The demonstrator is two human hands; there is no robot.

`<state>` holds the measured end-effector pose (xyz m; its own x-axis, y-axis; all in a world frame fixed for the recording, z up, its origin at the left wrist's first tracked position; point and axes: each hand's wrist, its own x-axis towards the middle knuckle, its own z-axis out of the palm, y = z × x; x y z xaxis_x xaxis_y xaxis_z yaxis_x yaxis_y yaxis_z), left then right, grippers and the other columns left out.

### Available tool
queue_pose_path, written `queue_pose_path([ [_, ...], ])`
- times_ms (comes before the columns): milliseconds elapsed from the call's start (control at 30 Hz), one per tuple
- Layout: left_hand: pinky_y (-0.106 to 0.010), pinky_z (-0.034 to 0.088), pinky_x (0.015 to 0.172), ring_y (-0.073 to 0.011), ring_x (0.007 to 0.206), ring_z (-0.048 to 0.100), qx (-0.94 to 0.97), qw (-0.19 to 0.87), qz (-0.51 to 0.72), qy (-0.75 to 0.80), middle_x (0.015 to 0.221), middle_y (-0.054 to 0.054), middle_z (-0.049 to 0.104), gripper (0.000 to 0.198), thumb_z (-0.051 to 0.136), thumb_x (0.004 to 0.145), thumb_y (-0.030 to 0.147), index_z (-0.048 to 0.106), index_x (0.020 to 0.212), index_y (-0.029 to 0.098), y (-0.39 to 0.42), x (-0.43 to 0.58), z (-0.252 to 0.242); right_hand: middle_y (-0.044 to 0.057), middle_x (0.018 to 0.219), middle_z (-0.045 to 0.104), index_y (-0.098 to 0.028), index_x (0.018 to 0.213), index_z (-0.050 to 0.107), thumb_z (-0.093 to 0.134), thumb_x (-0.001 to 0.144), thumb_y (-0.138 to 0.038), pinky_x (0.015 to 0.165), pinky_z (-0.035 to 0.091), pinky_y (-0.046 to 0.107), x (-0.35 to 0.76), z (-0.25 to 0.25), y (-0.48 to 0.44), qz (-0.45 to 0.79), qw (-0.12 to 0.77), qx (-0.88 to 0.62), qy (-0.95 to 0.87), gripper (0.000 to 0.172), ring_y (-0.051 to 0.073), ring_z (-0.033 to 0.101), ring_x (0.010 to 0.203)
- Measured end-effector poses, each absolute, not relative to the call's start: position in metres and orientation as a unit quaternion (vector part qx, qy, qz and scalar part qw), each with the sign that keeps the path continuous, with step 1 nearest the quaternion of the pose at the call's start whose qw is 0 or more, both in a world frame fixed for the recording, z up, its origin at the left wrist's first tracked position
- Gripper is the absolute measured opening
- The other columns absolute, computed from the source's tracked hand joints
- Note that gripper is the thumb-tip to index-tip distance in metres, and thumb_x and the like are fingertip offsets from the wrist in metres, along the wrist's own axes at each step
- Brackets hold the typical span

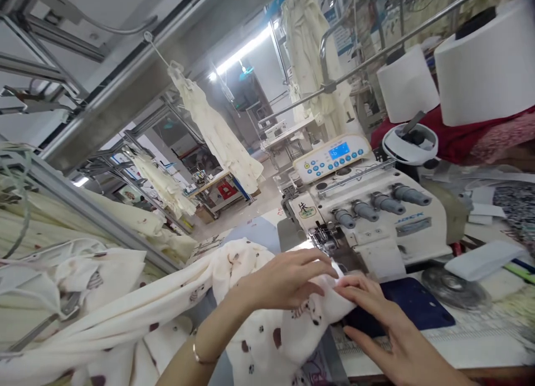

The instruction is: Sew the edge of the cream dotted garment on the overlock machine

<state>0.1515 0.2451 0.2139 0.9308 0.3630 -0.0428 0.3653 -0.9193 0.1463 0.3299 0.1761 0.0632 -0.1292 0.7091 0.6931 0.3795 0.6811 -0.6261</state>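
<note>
A cream fabric piece with small brown prints (167, 302) lies across the table and runs up to the presser foot (324, 235) of a white overlock sewing machine (376, 213). My left hand (284, 280) rests on top of the fabric just before the needle, fingers stretched forward and lying flat. My right hand (384, 324) lies beside it on the fabric's right edge, fingers flat and pointing left, fingertips touching the cloth near the left hand's fingertips. A thin bracelet sits on my left wrist.
Two large white thread cones (485, 62) stand behind the machine at right. A blue-screen control panel (332, 157) tops the machine. Cream garments (217, 135) hang from overhead rails. More printed fabric is piled at left (62, 274). Other sewing tables stand far back.
</note>
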Motion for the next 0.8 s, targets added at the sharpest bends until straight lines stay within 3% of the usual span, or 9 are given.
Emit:
queue_pose_path([
  [67,-0.027,0.045,0.076,-0.0175,0.096,0.058,0.979,0.063,-0.035,0.189,0.108,-0.008,0.061,0.016,0.051,0.093,0.023,0.055,0.107,0.016,0.252,0.152,0.214,0.009,0.121,0.052,-0.024,0.127,0.046,0.056,0.088,-0.027,0.094,0.049,0.029,0.328,0.062,0.174,0.141,0.555,-0.368,-0.733,0.041,0.019,0.053,0.114],
  [200,-0.028,0.038,0.067,-0.0135,0.070,0.053,0.986,-0.016,-0.077,0.149,0.075,0.000,0.059,0.017,0.054,0.091,0.023,0.056,0.075,0.016,0.231,0.161,0.229,0.009,0.116,0.056,-0.021,0.128,0.049,0.049,0.089,-0.016,0.092,0.050,0.033,0.330,0.076,0.176,0.096,0.548,-0.337,-0.760,0.039,0.019,0.054,0.111],
  [300,-0.030,0.036,0.069,-0.0121,0.065,0.048,0.996,-0.013,-0.050,0.075,0.071,0.000,0.058,0.024,0.049,0.093,0.025,0.052,0.071,0.015,0.200,0.168,0.233,0.010,0.110,0.063,-0.017,0.120,0.055,0.044,0.090,-0.009,0.091,0.048,0.035,0.337,0.090,0.173,0.014,0.548,-0.268,-0.792,0.032,0.019,0.057,0.107],
  [400,-0.032,0.038,0.077,-0.0127,0.068,0.049,0.991,0.046,0.040,0.119,0.069,-0.001,0.059,0.035,0.040,0.097,0.034,0.049,0.069,0.016,0.189,0.164,0.219,0.011,0.104,0.067,-0.011,0.110,0.058,0.042,0.088,-0.003,0.088,0.048,0.034,0.343,0.096,0.168,-0.078,0.550,-0.223,-0.801,0.028,0.018,0.060,0.106],
  [500,-0.037,0.037,0.095,-0.0184,0.096,0.053,0.963,0.126,0.119,0.208,0.095,-0.006,0.064,0.034,0.035,0.098,0.041,0.056,0.087,0.017,0.199,0.149,0.199,0.011,0.106,0.067,-0.007,0.111,0.057,0.038,0.089,-0.003,0.088,0.050,0.033,0.347,0.092,0.164,-0.140,0.531,-0.229,-0.804,0.030,0.017,0.060,0.107],
  [567,-0.040,0.033,0.104,-0.0214,0.115,0.048,0.959,0.138,0.119,0.217,0.120,-0.010,0.058,0.030,0.037,0.096,0.037,0.055,0.108,0.016,0.209,0.138,0.187,0.009,0.107,0.067,-0.007,0.111,0.059,0.037,0.088,-0.003,0.087,0.051,0.028,0.347,0.085,0.163,-0.185,0.506,-0.227,-0.811,0.031,0.016,0.061,0.107],
  [700,-0.040,0.029,0.111,-0.0186,0.119,0.049,0.972,0.087,0.086,0.203,0.129,-0.010,0.055,0.037,0.034,0.090,0.013,0.045,0.125,0.013,0.220,0.125,0.172,0.007,0.105,0.067,-0.008,0.109,0.062,0.038,0.087,-0.003,0.084,0.051,0.020,0.344,0.070,0.161,-0.224,0.476,-0.269,-0.807,0.032,0.012,0.062,0.103],
  [800,-0.039,0.030,0.112,-0.0187,0.120,0.049,0.975,0.052,0.073,0.203,0.132,-0.009,0.054,0.038,0.033,0.090,0.009,0.046,0.126,0.014,0.224,0.122,0.166,0.006,0.101,0.069,-0.010,0.104,0.063,0.038,0.091,-0.005,0.083,0.051,0.020,0.340,0.070,0.159,-0.213,0.498,-0.301,-0.785,0.029,0.012,0.065,0.097],
])
